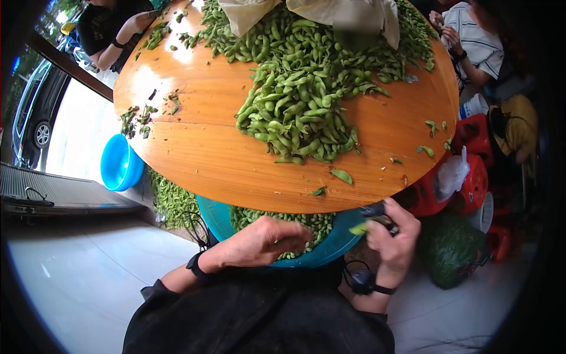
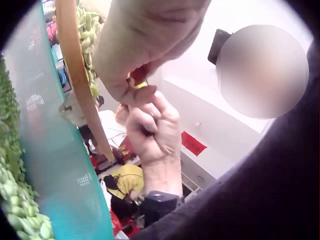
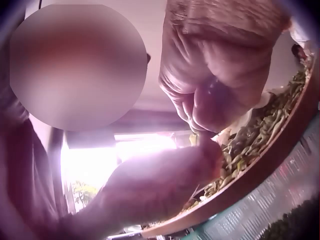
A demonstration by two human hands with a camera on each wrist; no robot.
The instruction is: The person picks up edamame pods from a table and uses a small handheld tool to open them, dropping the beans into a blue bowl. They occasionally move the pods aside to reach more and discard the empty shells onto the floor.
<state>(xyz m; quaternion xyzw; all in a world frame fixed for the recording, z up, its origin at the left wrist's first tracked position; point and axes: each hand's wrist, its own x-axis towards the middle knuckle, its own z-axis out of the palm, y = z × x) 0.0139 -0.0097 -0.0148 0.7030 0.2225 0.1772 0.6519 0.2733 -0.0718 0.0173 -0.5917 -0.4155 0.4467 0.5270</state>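
Observation:
My right hand (image 1: 394, 237) pinches a green soybean pod (image 1: 357, 229) just past the table's near edge. A small dark object (image 1: 372, 210) shows at its fingers; its kind is unclear. My left hand (image 1: 265, 241) hangs over the teal basin (image 1: 213, 219) with blurred, bent fingers. That basin holds many shelled green beans (image 1: 321, 223). In the left wrist view my left hand (image 2: 150, 42) and right hand (image 2: 155, 127) come close at the fingertips, with a bit of green between them. The right wrist view also has both sets of fingertips close together.
A large heap of soybean pods (image 1: 300, 100) covers much of the round wooden table (image 1: 188, 141). A blue basin (image 1: 122, 164) stands at left, near pods on the floor. Red stools (image 1: 471, 183) and a dark green bag (image 1: 451, 251) are at right. Two people sit across.

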